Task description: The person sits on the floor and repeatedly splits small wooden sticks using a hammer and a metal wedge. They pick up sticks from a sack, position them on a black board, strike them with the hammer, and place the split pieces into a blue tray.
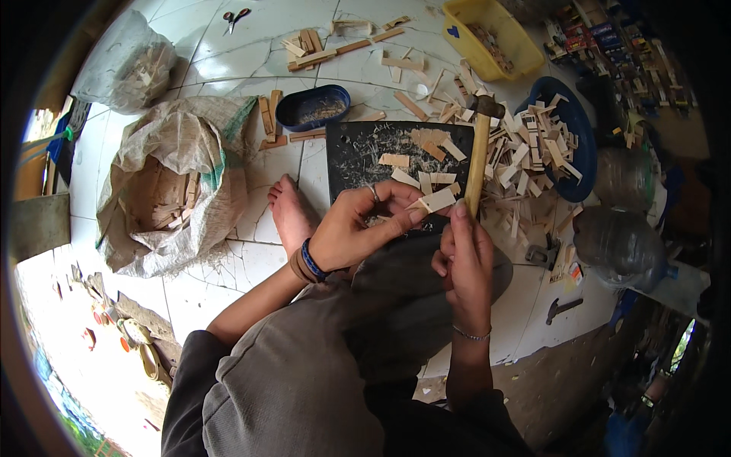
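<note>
My left hand is closed on a small pale wooden piece, pinched between thumb and fingers above a dark board. At the piece's right end, the fingertips of my right hand are pressed together. Whatever they pinch is too small to make out. A hammer with a wooden handle reaches up from beside my right fingers, its head over the board's upper right corner. Whether that hand also grips the handle cannot be told. Several loose wooden pieces and shavings lie on the board.
Right of the board, wooden pieces spill from a blue basin. A yellow tub and a blue oval dish stand beyond. Left is an open woven sack of wood scraps; scissors lie far off. Another hammer lies right.
</note>
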Available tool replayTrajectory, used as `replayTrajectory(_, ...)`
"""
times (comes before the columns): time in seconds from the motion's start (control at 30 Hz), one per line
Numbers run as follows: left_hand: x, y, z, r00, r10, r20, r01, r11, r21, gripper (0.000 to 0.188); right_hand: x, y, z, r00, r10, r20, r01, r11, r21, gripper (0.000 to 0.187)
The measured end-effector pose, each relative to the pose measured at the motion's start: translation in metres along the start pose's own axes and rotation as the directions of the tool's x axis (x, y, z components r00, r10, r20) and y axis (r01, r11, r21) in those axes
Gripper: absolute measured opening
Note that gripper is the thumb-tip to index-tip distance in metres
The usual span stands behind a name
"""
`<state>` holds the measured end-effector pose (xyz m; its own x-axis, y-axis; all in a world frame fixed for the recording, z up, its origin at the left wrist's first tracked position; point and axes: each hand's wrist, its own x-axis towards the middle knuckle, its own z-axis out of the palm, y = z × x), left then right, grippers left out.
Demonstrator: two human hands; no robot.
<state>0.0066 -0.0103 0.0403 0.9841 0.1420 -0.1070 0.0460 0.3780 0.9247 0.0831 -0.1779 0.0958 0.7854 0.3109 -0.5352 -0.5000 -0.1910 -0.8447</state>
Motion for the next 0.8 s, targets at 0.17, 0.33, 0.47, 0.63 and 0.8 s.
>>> replayTrajectory(0.17, -0.002, 0.002, 0.001, 0.992, -0.12, 0.036, 0.125, 0.976, -0.179, 0.031, 0.0, -0.002, 0.012, 0.996, 0.054, 0.071, -0.068, 0.974, 0.217, 0.031)
replayTrajectory(0.33, -0.006, 0.002, 0.0, 0.994, -0.041, 0.097, 0.071, 0.941, -0.331, 0.033, -0.002, -0.004, 0.019, 0.995, 0.094, 0.022, -0.097, 0.956, 0.277, 0.025)
replayTrajectory(0.47, -0.005, 0.001, 0.0, 0.99, -0.074, 0.12, 0.112, 0.929, -0.352, 0.035, -0.004, -0.008, 0.021, 0.994, 0.107, 0.012, -0.105, 0.947, 0.304, 0.027)
replayTrajectory(0.63, -0.004, -0.002, -0.001, 0.991, -0.083, 0.1, 0.111, 0.942, -0.318, 0.03, -0.007, -0.004, 0.028, 0.993, 0.113, -0.037, -0.093, 0.933, 0.347, 0.027)
replayTrajectory(0.8, -0.004, -0.006, -0.001, 0.993, -0.098, 0.073, 0.115, 0.949, -0.293, 0.034, -0.008, 0.001, 0.034, 0.994, 0.084, -0.064, -0.055, 0.927, 0.372, 0.027)
